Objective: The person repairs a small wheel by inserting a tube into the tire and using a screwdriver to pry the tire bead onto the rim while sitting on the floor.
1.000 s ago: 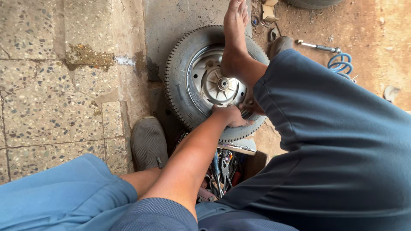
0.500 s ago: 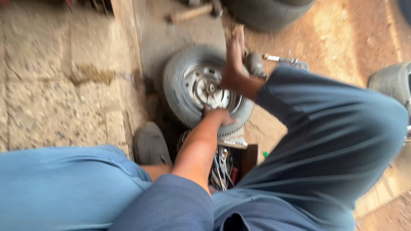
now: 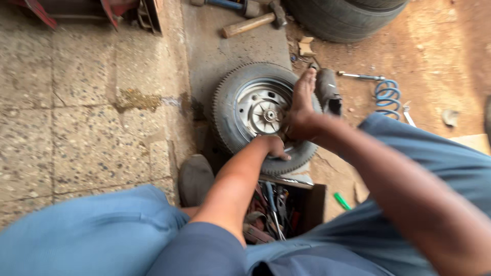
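A small wheel (image 3: pixel 232 110) with a knobbly tyre and a silver rim lies flat on the ground in front of me. My left hand (image 3: pixel 273 148) rests on its near edge, fingers curled over the rim and tyre. A bare foot (image 3: pixel 303 97) is planted on the wheel's right side, toes pointing away. My right forearm comes in blurred from the lower right, across my blue trouser leg. My right hand (image 3: pixel 302 128) ends beside the foot's heel, at the rim. Whether it grips anything cannot be made out.
An open box of hand tools (image 3: pixel 279 209) sits between my knees, with a dark shoe (image 3: pixel 197 179) to its left. A hammer (image 3: pixel 250 23) and a large tyre (image 3: pixel 348 18) lie beyond the wheel. A blue coiled hose (image 3: pixel 387 94) is at right.
The view has pulled back and shows more ground beyond the wheel. My right forearm has come into view from the lower right. My left hand stays on the wheel's near edge.
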